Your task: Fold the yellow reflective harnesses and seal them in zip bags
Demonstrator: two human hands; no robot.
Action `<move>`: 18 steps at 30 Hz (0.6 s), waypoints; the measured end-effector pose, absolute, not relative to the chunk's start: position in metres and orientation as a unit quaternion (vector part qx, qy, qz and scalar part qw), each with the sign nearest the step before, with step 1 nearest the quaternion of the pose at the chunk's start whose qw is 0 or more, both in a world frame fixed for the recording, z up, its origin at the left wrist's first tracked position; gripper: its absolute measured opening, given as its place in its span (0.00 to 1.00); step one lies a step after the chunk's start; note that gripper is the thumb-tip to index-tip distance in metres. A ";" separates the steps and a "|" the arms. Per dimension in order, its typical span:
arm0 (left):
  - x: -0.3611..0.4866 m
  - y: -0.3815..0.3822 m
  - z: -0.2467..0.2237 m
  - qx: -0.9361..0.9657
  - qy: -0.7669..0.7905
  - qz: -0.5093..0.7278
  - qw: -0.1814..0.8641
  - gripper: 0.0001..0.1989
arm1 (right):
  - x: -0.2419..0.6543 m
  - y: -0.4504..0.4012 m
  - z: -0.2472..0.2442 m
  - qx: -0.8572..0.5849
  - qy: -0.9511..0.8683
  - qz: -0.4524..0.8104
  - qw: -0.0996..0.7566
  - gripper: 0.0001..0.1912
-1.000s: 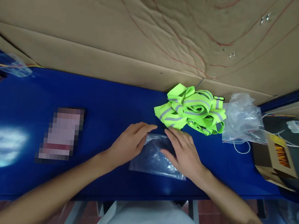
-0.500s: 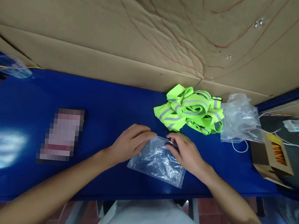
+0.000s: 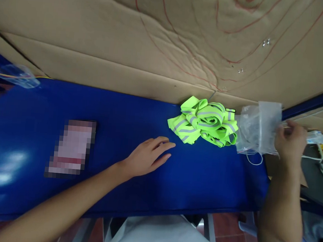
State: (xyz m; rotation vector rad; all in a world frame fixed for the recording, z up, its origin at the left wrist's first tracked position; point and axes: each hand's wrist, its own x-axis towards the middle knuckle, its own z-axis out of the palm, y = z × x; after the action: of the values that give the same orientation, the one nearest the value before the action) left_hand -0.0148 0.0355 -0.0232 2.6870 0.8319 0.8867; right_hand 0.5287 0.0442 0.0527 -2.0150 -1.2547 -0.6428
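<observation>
My left hand (image 3: 150,156) hovers low over the blue table with its fingers apart and nothing in it. At the right, my right hand (image 3: 291,141) is closed on the edge of a flat clear plastic bag (image 3: 269,124). That bag stands up in front of other crumpled plastic bags (image 3: 248,125), partly covering them. Left of the bags lies a bunched heap of neon yellow-green straps (image 3: 206,121) with grey reflective stripes, touched by neither hand.
The blue table (image 3: 127,118) runs up to a cardboard-covered wall (image 3: 99,55). A phone-shaped object (image 3: 72,149), blurred out, lies at the left. A clear plastic cup (image 3: 20,76) is at the far left. Behind my right forearm is a cardboard box (image 3: 272,168), mostly hidden.
My right hand has swung right, from the middle of the table to the bag pile. The clear bag between both hands has left that spot. My left hand has let go and stayed nearby.
</observation>
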 end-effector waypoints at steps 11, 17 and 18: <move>-0.017 0.041 -0.027 0.922 0.260 0.270 0.098 0.12 | 0.482 0.069 0.016 -0.738 -0.664 -0.105 0.057 0.34; -0.017 0.042 -0.031 0.925 0.246 0.266 0.111 0.10 | 0.478 0.087 -0.007 -0.747 -0.660 -0.069 0.035 0.33; -0.017 0.042 -0.031 0.927 0.245 0.263 0.109 0.10 | 0.476 0.088 -0.010 -0.749 -0.659 -0.064 0.030 0.32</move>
State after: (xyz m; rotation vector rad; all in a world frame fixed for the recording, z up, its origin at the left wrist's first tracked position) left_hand -0.0173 0.0416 -0.0310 2.7245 0.7214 0.7726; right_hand 0.4758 0.0882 -0.0104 -2.3092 -2.0304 -0.1974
